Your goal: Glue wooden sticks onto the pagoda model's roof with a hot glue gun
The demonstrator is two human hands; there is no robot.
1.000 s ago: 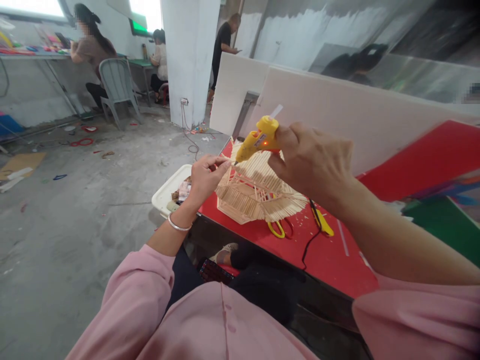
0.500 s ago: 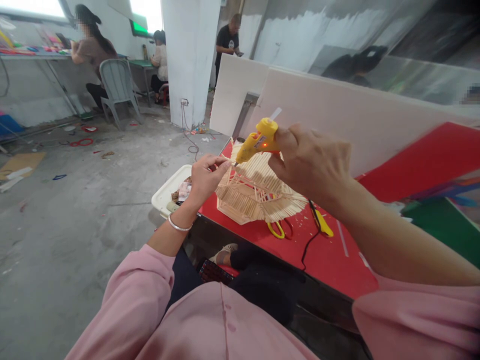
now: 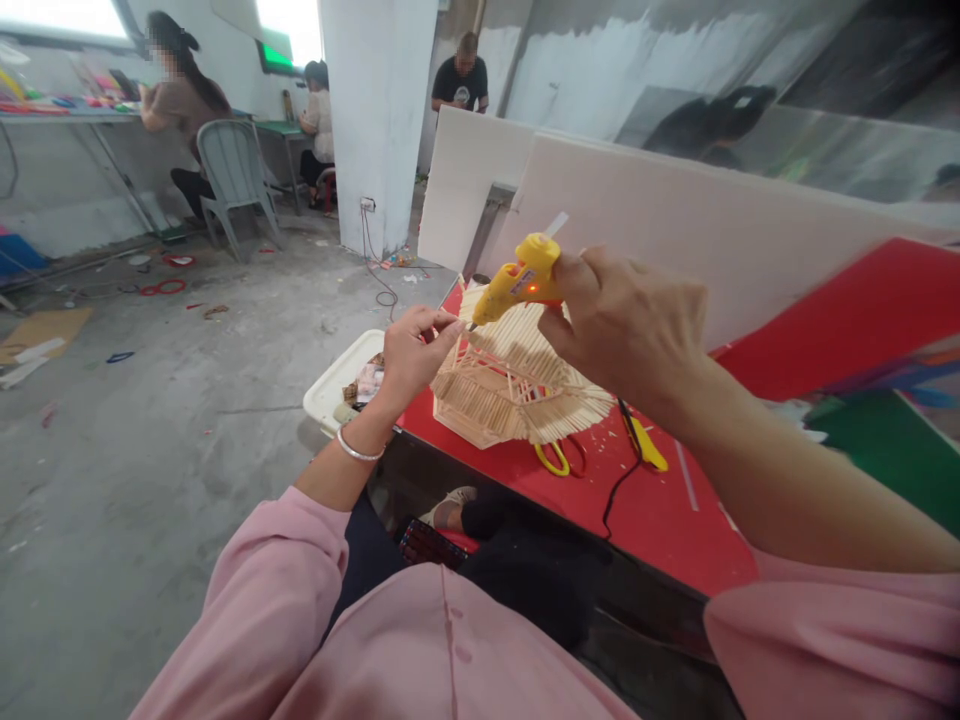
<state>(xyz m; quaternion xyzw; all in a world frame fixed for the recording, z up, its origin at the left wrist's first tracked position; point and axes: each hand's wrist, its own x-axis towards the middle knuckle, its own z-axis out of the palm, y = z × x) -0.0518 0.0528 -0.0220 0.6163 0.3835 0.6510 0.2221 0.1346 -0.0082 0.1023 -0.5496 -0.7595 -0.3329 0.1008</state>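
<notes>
A small house built of thin wooden sticks (image 3: 510, 385) stands on a red table (image 3: 645, 500). My right hand (image 3: 626, 325) is closed round a yellow glue gun (image 3: 517, 280), whose nozzle points down-left at the model's upper left edge; a small orange light glows on the gun. My left hand (image 3: 409, 355) pinches a thin stick right at the nozzle tip, against the model. A silver bangle sits on my left wrist. The gun's black cord (image 3: 619, 480) trails across the table.
Yellow-handled scissors (image 3: 559, 458) lie under the model's right side. A white tray (image 3: 337, 385) of scraps sits off the table's left corner. White boards (image 3: 675, 215) stand behind the table. Several people sit or stand farther back by a pillar (image 3: 379, 120) and a grey chair (image 3: 232, 165).
My hands and the glue gun hold almost the same pose. The person in black behind the pillar has turned and stepped to the right.
</notes>
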